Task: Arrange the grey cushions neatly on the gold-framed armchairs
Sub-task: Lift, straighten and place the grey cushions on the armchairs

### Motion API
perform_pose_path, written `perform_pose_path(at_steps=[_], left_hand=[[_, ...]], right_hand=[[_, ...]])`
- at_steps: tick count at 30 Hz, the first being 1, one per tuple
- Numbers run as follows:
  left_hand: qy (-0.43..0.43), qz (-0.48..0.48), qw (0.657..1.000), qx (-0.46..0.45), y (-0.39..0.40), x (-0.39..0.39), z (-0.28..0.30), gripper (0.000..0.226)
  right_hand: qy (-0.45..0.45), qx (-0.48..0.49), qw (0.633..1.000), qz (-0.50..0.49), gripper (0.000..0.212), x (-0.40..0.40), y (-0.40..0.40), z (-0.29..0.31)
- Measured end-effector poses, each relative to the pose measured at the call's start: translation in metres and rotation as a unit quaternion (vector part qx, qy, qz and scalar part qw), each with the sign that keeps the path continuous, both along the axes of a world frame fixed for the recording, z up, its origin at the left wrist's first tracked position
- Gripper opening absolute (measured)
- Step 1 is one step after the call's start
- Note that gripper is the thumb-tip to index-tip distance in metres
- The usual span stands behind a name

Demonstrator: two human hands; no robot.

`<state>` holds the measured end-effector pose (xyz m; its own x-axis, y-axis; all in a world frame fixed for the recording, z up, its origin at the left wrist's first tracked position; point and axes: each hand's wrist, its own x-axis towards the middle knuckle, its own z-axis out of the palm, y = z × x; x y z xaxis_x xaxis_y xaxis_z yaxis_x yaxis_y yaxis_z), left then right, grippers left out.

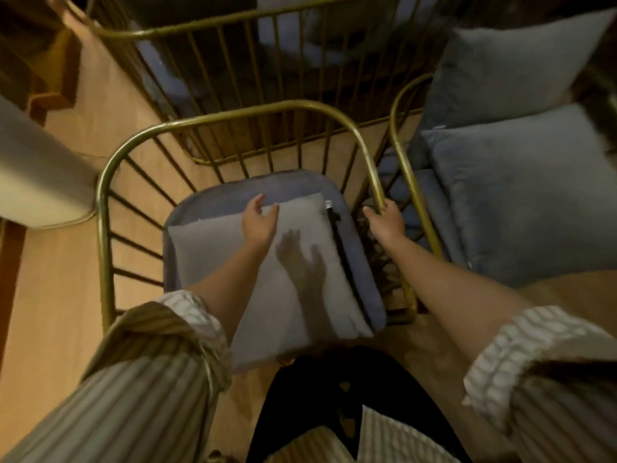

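Observation:
A grey cushion [293, 272] lies flat on the blue seat pad [233, 195] of the gold-framed armchair [240, 113] right below me, its zipper edge toward the right. My left hand [259, 219] hovers over the cushion's far edge, fingers spread, holding nothing. My right hand [384, 222] grips the chair's right gold arm rail. A second gold-framed armchair [400, 155] stands to the right with two grey cushions [521, 192] [507, 65] on it.
A third gold wire chair [233, 25] stands behind the near one, with something pale on its seat. A cream upholstered edge [36, 182] juts in at left. The floor [50, 312] is light wood. My dark trousers fill the bottom centre.

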<state>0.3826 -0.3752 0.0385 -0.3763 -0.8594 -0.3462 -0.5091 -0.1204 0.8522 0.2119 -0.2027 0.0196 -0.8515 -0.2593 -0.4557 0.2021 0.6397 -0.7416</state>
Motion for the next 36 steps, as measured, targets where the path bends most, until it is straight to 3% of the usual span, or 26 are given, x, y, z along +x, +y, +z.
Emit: perform_pose_path(at_steps=[8, 12, 16, 20, 22, 24, 26, 30, 36], left_hand=[[0.050, -0.185, 0.977, 0.097, 0.090, -0.141, 0.032, 0.038], [0.033, -0.258, 0.958, 0.123, 0.149, -0.209, 0.026, 0.046], [0.032, -0.242, 0.952, 0.183, 0.198, -0.270, 0.016, 0.072], [0.067, -0.222, 0.950, 0.210, 0.233, -0.326, -0.003, 0.055], [0.060, -0.208, 0.953, 0.212, 0.244, -0.354, -0.031, 0.069], [0.037, -0.172, 0.958, 0.227, 0.245, -0.375, -0.080, 0.109], [0.004, -0.150, 0.958, 0.243, 0.253, -0.384, -0.070, 0.130], [-0.025, -0.110, 0.957, 0.268, 0.261, -0.391, -0.029, 0.124], [-0.021, -0.070, 0.953, 0.296, 0.258, -0.397, -0.032, 0.117]], right_hand=[[0.073, 0.019, 0.993, -0.092, 0.064, -0.088, 0.124, 0.040], [0.084, 0.066, 0.981, -0.164, 0.062, -0.140, 0.206, 0.039], [0.131, 0.144, 0.967, -0.164, 0.056, -0.189, 0.269, 0.035], [0.190, 0.197, 0.953, -0.133, 0.051, -0.249, 0.312, 0.033], [0.185, 0.201, 0.954, -0.123, 0.053, -0.286, 0.331, 0.028], [0.159, 0.198, 0.961, -0.112, 0.060, -0.319, 0.349, 0.021], [0.108, 0.197, 0.971, -0.079, 0.079, -0.352, 0.366, 0.011], [0.002, 0.194, 0.981, 0.005, 0.119, -0.404, 0.377, -0.009], [-0.066, 0.120, 0.987, -0.079, 0.139, -0.441, 0.370, -0.031]])
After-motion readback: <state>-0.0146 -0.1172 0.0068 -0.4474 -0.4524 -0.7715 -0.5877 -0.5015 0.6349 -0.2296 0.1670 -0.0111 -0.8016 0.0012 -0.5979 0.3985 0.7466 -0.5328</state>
